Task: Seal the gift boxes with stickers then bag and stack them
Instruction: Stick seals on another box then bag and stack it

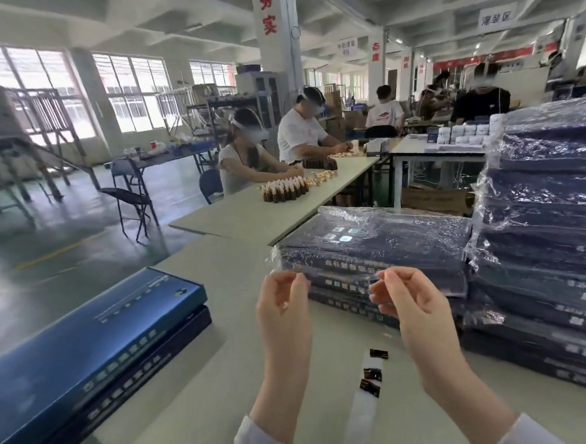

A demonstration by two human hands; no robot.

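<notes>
Two glossy blue flat cardboard gift boxes [96,336] lie stacked at the left of the pale table [230,280]. The left hand [283,311] and right hand [417,307] each pinch clear plastic film [340,282] stretched between them, above a white strip of dark stickers [369,378]. Bagged dark-blue boxes [382,250] stand stacked at right.

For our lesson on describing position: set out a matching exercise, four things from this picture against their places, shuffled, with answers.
Things
1. sticker strip
2. unbagged boxes
3. tallest bagged stack
4. clear bag

Places
A. left side of the table
B. pinched between left hand and right hand
C. right side of the table
D. centre front of the table

Pairs: 1-D, 2-A, 3-C, 4-B
</notes>
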